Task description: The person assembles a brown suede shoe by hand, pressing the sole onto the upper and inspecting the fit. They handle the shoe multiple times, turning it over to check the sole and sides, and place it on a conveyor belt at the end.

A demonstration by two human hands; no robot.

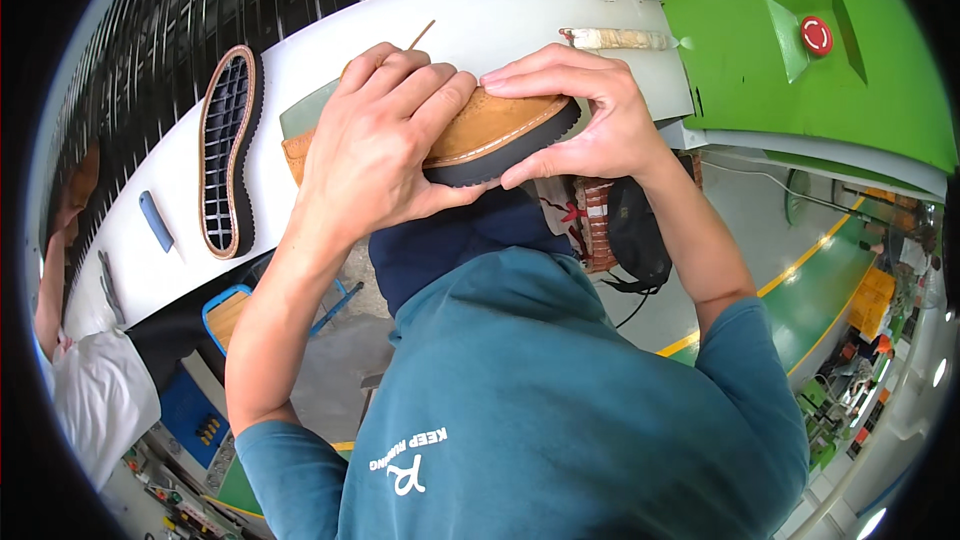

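Both hands grip a tan shoe (dark sole outward).

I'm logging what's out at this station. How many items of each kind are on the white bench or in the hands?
Tan shoe, gripped by left hand and right hand: 1
Loose sole: 1
Blue handle: 1
Thin stick: 1
Pale roll: 1
Total: 5

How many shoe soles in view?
2. One loose sole lies tread-up on the white table, left of the hands. One is on the tan shoe held in both hands. Others may be hidden.
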